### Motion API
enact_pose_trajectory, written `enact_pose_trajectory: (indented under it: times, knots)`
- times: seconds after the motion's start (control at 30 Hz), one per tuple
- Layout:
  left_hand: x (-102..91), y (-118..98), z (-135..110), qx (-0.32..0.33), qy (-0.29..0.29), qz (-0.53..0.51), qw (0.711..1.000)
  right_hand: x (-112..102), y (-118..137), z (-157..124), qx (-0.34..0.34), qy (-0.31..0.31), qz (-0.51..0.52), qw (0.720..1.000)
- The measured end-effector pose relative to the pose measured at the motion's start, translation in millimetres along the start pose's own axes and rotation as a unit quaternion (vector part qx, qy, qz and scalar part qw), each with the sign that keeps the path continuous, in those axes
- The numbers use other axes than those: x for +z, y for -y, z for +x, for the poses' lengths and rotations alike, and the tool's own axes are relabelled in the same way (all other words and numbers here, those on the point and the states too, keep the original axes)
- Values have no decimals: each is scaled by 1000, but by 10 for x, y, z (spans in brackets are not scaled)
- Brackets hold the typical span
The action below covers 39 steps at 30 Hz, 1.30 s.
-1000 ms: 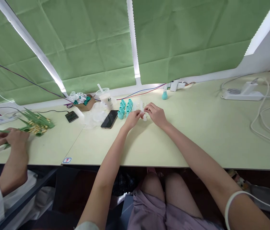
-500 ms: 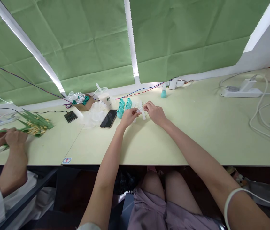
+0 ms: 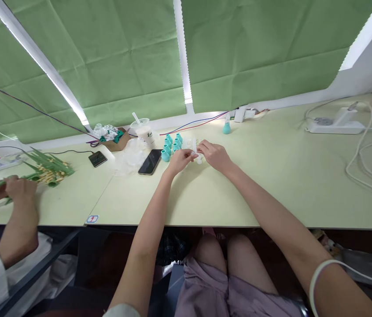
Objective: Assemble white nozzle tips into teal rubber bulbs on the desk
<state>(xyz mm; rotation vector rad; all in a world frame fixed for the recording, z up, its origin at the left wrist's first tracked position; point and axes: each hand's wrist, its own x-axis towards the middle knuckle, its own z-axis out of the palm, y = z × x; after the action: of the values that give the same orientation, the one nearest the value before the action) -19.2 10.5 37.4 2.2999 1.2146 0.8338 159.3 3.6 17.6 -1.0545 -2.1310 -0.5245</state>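
Both of my hands meet over the table, fingertips pinched close together. My left hand [image 3: 182, 160] is closed on a small white piece, mostly covered by the fingers. Opposite it, my right hand [image 3: 215, 155] pinches at the same spot; its fingers hide the piece's shape. Several small whitish clear parts [image 3: 199, 160] lie under and behind the fingers. Just left of my left hand stand several teal rubber bulbs [image 3: 165, 155] in rows. Farther back, one teal bulb with a clear top [image 3: 226, 127] stands upright by itself.
Left of the bulbs lie a phone [image 3: 150, 162] and a crumpled plastic bag [image 3: 128, 157], with a drink cup [image 3: 143, 133] and a cardboard box [image 3: 117, 141] behind. A power strip [image 3: 336, 127] and cables are at right. A co-worker's hands [image 3: 20, 189] hold green pieces at far left.
My hands have drawn slightly closer together, and the white piece between them shows less. The co-worker's hands have shifted a little at the far left.
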Motion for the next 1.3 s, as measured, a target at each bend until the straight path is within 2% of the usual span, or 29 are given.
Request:
enact_pose_trajectory:
  times: [0.2, 0.37, 0.5, 0.7, 0.9, 1.0, 1.07, 1.2, 1.3]
  knots:
    - [-33, -23, -4, 2, -3, 6, 1000, -50, -7, 27, -20, 55, -14, 998]
    - [-40, -13, 4, 6, 0, -18, 1000, -41, 4, 37, 4, 66, 29, 997]
    - [-55, -12, 11, 15, -3, -46, 999, -24, 18, 49, 57, 37, 106, 992]
    - [-81, 3, 16, 19, -9, -62, 998, 3, 61, 71, 138, -12, 203, 969]
    - [-88, 29, 4, -1, -5, -51, 999, 15, -75, 77, 189, -82, 236, 950]
    - [-100, 37, -1, -8, -10, -64, 998, 7, -160, 65, 201, -94, 237, 946]
    - [-104, 43, -2, -14, -15, -75, 997, -9, -163, 55, 188, -88, 240, 948]
    - [-92, 57, 0, -16, -14, -87, 996, -39, -74, 42, 108, -55, 231, 965]
    - [-70, 66, 4, -16, -4, -86, 996, -32, -19, 34, 66, -54, 211, 974]
